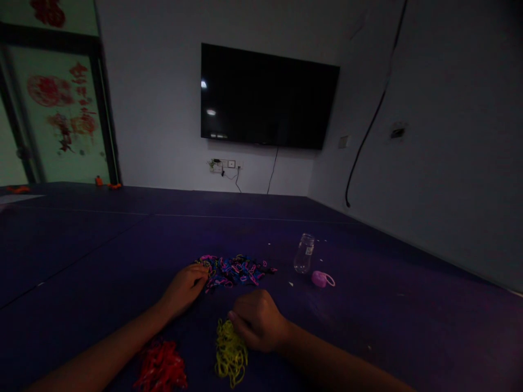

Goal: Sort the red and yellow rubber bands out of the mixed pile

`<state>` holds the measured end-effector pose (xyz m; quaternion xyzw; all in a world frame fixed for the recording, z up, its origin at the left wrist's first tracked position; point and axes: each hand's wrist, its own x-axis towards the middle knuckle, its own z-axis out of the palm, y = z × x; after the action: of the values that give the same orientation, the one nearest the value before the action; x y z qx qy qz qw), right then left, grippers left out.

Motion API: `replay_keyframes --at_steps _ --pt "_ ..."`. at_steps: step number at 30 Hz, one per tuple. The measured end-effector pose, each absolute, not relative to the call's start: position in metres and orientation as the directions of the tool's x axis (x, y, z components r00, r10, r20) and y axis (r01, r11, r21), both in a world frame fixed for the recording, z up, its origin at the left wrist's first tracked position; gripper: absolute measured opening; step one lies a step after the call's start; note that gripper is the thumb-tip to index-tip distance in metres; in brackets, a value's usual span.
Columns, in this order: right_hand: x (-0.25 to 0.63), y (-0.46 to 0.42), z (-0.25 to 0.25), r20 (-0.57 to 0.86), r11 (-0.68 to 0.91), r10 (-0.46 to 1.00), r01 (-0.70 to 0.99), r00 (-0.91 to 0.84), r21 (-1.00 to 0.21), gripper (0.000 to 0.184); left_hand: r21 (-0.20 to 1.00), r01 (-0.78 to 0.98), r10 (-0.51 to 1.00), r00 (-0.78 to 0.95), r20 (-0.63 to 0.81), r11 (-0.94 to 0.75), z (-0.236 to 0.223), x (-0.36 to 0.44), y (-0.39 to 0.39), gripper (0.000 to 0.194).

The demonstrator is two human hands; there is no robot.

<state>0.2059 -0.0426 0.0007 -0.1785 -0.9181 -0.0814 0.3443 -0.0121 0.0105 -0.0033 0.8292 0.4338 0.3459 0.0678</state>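
Note:
My left hand (187,287) reaches to the left edge of a mixed pile of small elastic bands (241,270), pink, blue and black among them. Its thumb and fingers are drawn together at the bands; whatever is between the fingertips is too small to make out. Close to me, my right hand (260,320) is curled into a fist at the upper right edge of a heap of yellow elastic bands (230,354). Its fingertips are hidden, so I cannot see what they hold. Below my left forearm lies a heap of red elastic bands (162,367).
Right of the mixed pile, a clear bottle (303,254) stands uncapped on the dark purple surface (122,245). A pink lid with a loop (319,279) lies beside it. White scraps dot the surface. A television (269,98) hangs on the far wall; a black cable (370,128) runs down the right wall.

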Motion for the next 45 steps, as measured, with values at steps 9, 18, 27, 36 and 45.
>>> replay_keyframes --at_steps 9,18,27,36,45 --pt "0.2059 -0.044 0.0017 0.654 0.918 0.276 0.395 -0.704 0.038 0.04 0.475 0.659 0.793 0.336 0.508 -0.583 -0.0057 -0.0118 0.0101 0.029" --pt "0.2062 -0.043 0.001 0.667 0.921 0.269 0.389 -0.695 0.034 0.039 0.458 0.69 0.811 0.344 0.474 -0.56 -0.0082 -0.0135 0.0139 0.028" --pt "0.2062 -0.0417 -0.0004 0.665 0.925 0.258 0.378 -0.701 0.04 0.041 0.434 0.701 0.801 0.344 0.489 -0.566 -0.0094 -0.0142 0.0154 0.028" --pt "0.2056 -0.0431 0.0016 0.673 0.927 0.263 0.374 -0.691 0.022 0.039 0.466 0.693 0.805 0.294 0.515 -0.551 -0.0135 -0.0148 0.0164 0.027" --pt "0.2047 -0.0436 0.0023 0.688 0.926 0.263 0.377 -0.676 0.017 0.039 0.406 0.736 0.813 0.334 0.478 -0.541 -0.0083 -0.0168 0.0151 0.025"
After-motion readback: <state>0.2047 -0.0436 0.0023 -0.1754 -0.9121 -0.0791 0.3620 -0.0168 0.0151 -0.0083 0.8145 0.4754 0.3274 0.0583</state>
